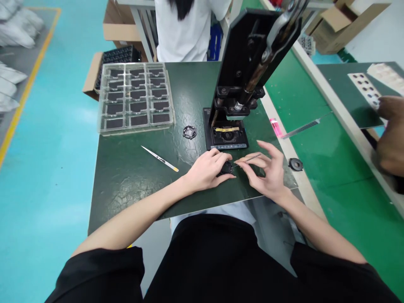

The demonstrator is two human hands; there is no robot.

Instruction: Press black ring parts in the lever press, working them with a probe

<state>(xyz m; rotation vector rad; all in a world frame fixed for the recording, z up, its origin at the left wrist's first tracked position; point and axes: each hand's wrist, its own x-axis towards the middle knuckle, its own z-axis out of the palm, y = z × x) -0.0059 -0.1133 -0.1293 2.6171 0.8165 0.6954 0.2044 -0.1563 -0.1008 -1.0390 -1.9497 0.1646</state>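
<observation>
My left hand (211, 169) lies low over the table, thumb and fingers closed around a small round black plastic part (226, 168). Just to its right, my right hand (265, 170) pinches a thin grey strip-like piece (253, 158) between thumb and index finger, with the other fingers raised. One end of this piece reaches toward the black part; whether they touch I cannot tell. Directly beyond my hands stands a black hand press (232, 141) with a yellow strip across its base. Left of the press lies a black ring-shaped part (190, 132). Tweezers (160, 158) rest on the table near my left forearm.
Clear compartment trays (135, 99) with dark pieces are stacked at the back left. On the right ledge are another black round part (296, 164), a pink item (275, 127) and a grey strip (301, 128) by the green conveyor. A person in white (186, 33) sits opposite.
</observation>
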